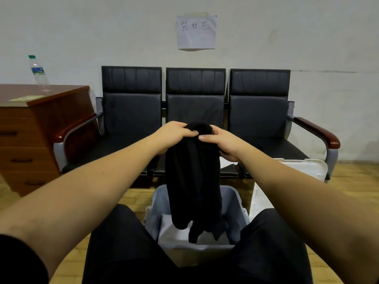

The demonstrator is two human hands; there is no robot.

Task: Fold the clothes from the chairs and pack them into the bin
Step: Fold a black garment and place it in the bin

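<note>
Chairs [195, 111]: three joined black padded seats, stitched backs, grey metal frame, wood-capped armrests, against white wall.
Desk [41, 128]: reddish-brown wood, drawers with dark handles.
Bin [235, 203]: pale grey plastic, rectangular, on wood floor between knees; white folded cloth [178, 232] inside.
Black garment [192, 181]: soft, bunched at top, hanging limp over bin, lower ends dipping inside.
Left hand [174, 136]: grip clenched on garment top.
Right hand [221, 142]: grip likewise grasping garment.
Paper sign [196, 31]: taped to wall, handwritten "器材区".
Bottle [39, 73]: clear plastic, green cap, blue label unreadable.
</note>
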